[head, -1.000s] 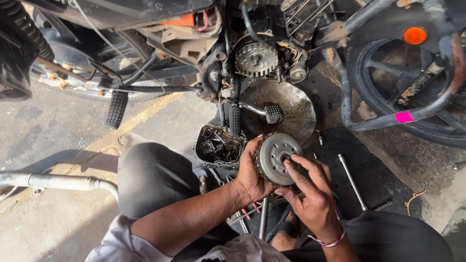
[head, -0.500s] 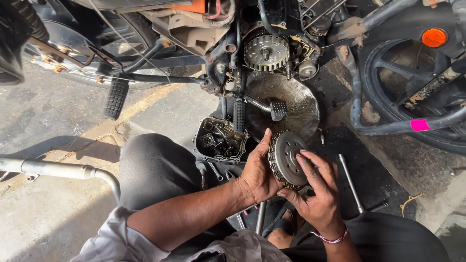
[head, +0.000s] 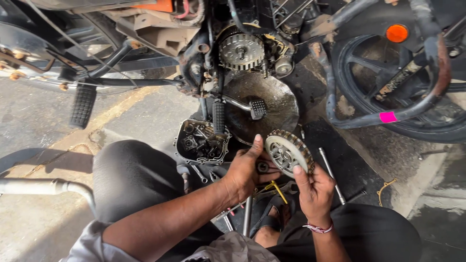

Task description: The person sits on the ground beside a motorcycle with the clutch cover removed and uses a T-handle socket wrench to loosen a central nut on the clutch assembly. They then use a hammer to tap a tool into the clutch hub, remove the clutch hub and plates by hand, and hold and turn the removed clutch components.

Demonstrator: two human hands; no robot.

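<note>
Motorcycle [head: 272, 58] parked on the oily floor [head: 145, 116], engine side opened, toothed clutch gear [head: 241, 50] exposed. Below it, round drain pan [head: 276, 104]; beside that, removed engine cover [head: 201, 143] lying inner face up. Loose tools [head: 331, 174] scattered near the sandal. Held above the knees — ridged clutch disc pack [head: 289, 153], gripped from both sides: left hand [head: 247, 170] cupping its near edge, right hand [head: 315, 191] clasping from below. Seemingly inspection of the pack — alignment of plates likely wanted before any refit.
</note>
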